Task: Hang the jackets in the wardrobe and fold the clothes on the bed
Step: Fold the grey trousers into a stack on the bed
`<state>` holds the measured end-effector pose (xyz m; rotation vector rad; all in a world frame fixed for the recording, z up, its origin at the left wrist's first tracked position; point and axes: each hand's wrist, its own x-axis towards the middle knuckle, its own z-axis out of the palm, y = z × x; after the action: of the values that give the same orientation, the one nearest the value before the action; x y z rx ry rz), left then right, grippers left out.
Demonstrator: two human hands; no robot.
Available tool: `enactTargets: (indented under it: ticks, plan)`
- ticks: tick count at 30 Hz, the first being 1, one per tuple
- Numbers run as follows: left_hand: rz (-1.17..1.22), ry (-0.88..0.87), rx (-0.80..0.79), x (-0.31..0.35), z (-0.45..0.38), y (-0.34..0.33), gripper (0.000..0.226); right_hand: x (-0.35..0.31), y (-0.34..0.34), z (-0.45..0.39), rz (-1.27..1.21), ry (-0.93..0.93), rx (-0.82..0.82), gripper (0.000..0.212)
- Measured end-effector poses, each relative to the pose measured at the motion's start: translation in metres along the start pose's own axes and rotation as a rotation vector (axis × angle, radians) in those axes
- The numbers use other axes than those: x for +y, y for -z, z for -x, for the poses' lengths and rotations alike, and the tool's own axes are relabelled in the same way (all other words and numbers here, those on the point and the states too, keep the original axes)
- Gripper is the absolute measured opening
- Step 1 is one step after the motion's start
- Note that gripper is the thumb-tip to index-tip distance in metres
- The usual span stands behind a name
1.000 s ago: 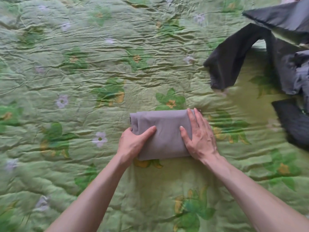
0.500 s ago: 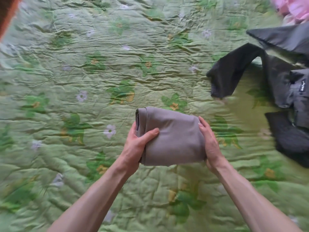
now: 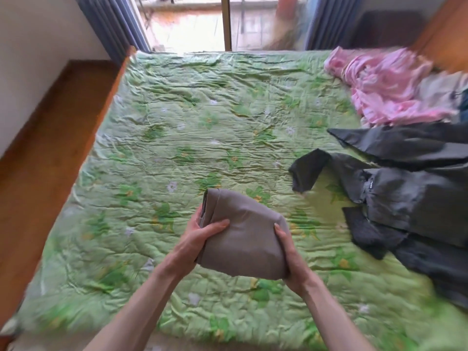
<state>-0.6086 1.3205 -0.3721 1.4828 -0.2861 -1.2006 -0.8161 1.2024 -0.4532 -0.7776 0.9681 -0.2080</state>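
Head camera looks down on a folded grey-brown garment, a soft, smooth, rounded bundle held above the bed. Left hand grips its left end, thumb curled over the top and fingers beneath. Right hand clasps the right end, thumb on the upper face. Crinkled, quilted green bedspread with a printed flower pattern covers the mattress. Just to the right, a dark grey jacket lies spread and rumpled, one sleeve bent toward the middle. Beyond it, a crumpled pink striped garment sits near the far right corner.
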Motion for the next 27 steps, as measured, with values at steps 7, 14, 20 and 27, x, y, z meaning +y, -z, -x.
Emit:
enactTargets:
  ticks: [7,14,20,27]
  plan:
    - [-0.059,-0.059,-0.055,0.054,0.042,0.021,0.075,-0.055,-0.043,0.092,0.036,0.281,0.273,0.085]
    - [-0.182,-0.069,-0.220,0.077,0.058,0.007,0.096,-0.054,-0.074,0.177,0.015,0.498,0.599,0.059]
    - [-0.280,-0.055,-0.405,0.070,0.088,-0.047,0.052,-0.033,-0.071,0.254,-0.031,0.527,0.903,0.018]
    - [-0.326,0.006,-0.611,0.058,0.142,-0.132,0.041,-0.009,-0.032,0.347,-0.150,0.575,1.013,0.023]
